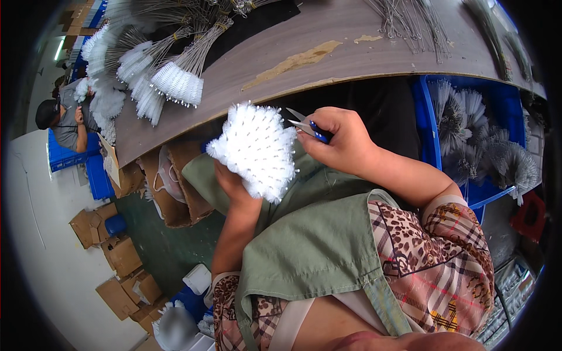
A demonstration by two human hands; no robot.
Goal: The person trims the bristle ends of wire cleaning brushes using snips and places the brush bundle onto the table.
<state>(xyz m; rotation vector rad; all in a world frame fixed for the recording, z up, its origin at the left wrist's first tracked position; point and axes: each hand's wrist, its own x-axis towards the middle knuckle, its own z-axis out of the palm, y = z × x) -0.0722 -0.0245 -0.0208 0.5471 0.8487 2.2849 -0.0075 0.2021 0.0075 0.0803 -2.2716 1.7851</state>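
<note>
My left hand (230,182) is wrapped round a thick bundle of white-bristled wire brushes (254,149), held over my lap with the bristle ends up. The bundle hides most of that hand's fingers. Just right of the bundle, my right hand (345,137) grips small scissors (304,126) with blue handles. Their two pointed blades are parted and aim left at the bristles, near its upper right edge. A green apron (316,240) covers my front.
Tied brush bundles (178,83) lie on the grey table (263,41), with loose wire stems (404,23) farther right. A blue crate (430,126) of brushes stands at right. Cardboard boxes (123,255) line the left floor. Another person (67,114) works at far left.
</note>
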